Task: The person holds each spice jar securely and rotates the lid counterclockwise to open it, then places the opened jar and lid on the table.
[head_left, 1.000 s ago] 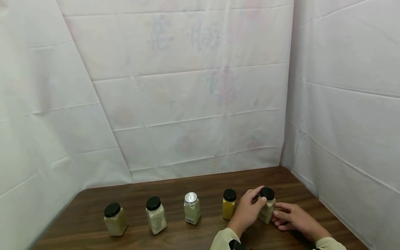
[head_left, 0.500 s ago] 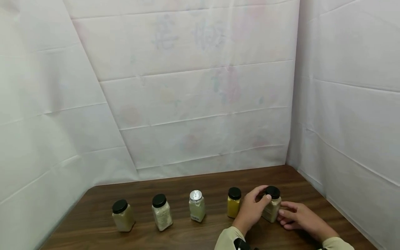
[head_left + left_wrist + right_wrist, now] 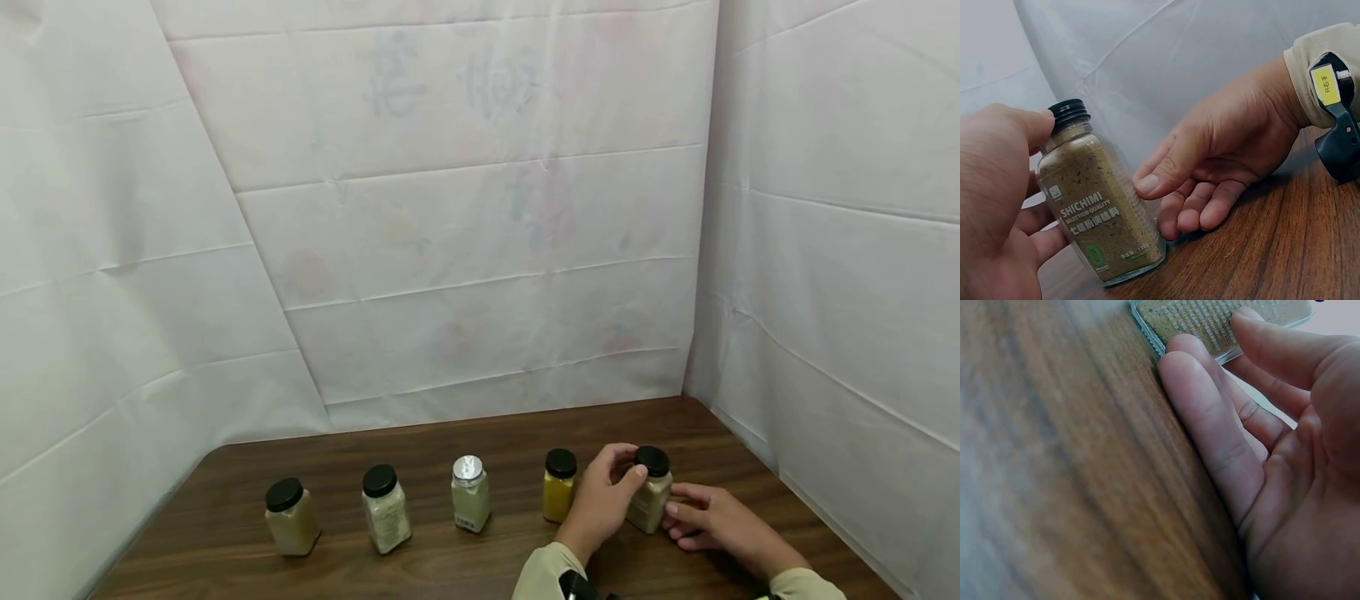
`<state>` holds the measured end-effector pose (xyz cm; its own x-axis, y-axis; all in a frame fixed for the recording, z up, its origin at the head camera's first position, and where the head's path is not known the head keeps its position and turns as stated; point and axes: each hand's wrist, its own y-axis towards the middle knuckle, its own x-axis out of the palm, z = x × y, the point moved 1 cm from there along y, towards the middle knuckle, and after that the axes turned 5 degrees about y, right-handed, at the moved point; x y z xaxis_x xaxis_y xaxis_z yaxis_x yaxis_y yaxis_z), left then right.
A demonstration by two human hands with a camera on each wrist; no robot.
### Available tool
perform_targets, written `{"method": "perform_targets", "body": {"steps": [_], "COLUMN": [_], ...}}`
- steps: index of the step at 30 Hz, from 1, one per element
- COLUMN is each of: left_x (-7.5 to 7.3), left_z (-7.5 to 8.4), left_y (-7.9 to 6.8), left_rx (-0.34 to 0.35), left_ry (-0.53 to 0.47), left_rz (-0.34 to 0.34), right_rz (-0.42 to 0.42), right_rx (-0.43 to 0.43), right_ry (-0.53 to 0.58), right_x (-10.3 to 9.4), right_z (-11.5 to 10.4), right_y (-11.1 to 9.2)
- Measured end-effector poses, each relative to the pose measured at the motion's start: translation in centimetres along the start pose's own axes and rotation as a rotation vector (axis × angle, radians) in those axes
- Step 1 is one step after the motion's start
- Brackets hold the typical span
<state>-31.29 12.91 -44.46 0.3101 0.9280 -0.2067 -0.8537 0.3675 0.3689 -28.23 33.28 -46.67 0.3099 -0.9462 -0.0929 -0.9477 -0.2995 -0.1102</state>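
A square glass jar [image 3: 1104, 206] of brownish shichimi seasoning with a black lid stands on the table, tilted in the left wrist view. My left hand [image 3: 603, 500] grips it near the lid, thumb on the near side and fingers round the far side. My right hand [image 3: 723, 527] rests low at the jar's right side. Its thumb [image 3: 1147, 183] touches the side, and the other fingers lie loosely bent by the base. In the right wrist view, the jar's printed side [image 3: 1204, 325] shows beyond those fingertips; the rest of it is cut off.
Left of the hands stand a yellow-filled jar [image 3: 558, 498], a silver-lidded jar [image 3: 470, 504], a black-lidded pale jar [image 3: 387, 521] and another black-lidded jar [image 3: 292, 529]. White sheets [image 3: 480, 250] enclose the dark wooden table [image 3: 450, 575] at back and sides.
The head view has shifted a little, so everything sits slightly farther right than a second ago. Both hands keep their places at the jar, which has not visibly moved on the table.
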Motion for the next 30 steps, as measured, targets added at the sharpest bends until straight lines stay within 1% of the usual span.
{"method": "perform_targets", "body": {"steps": [4, 7, 13, 20, 26, 30], "left_x": [-0.07, -0.16, -0.19, -0.03, 0.06, 0.07], "left_z": [0.2, 0.24, 0.03, -0.2, 0.1, 0.24], "left_y": [-0.03, -0.04, 0.05, 0.18, 0.26, 0.17], "left_rx": [0.007, 0.009, -0.007, 0.004, 0.0, -0.028], "left_ry": [0.074, 0.107, 0.096, 0.09, 0.05, 0.025], "left_rz": [-0.026, -0.059, -0.109, -0.088, -0.061, -0.042], "right_rz": [0.009, 0.008, 0.009, 0.007, 0.005, 0.0], "right_rx": [0.0, -0.001, -0.008, -0.016, -0.013, -0.005], "right_ry": [-0.004, -0.006, -0.006, -0.003, 0.0, 0.002], "right_x": [-0.04, -0.02, 0.08, 0.13, 0.03, 0.03], "right_z": [-0.01, 0.0, 0.0, -0.04, -0.17, -0.16], "right_y": [0.0, 0.04, 0.07, 0.03, 0.02, 0.09]}}
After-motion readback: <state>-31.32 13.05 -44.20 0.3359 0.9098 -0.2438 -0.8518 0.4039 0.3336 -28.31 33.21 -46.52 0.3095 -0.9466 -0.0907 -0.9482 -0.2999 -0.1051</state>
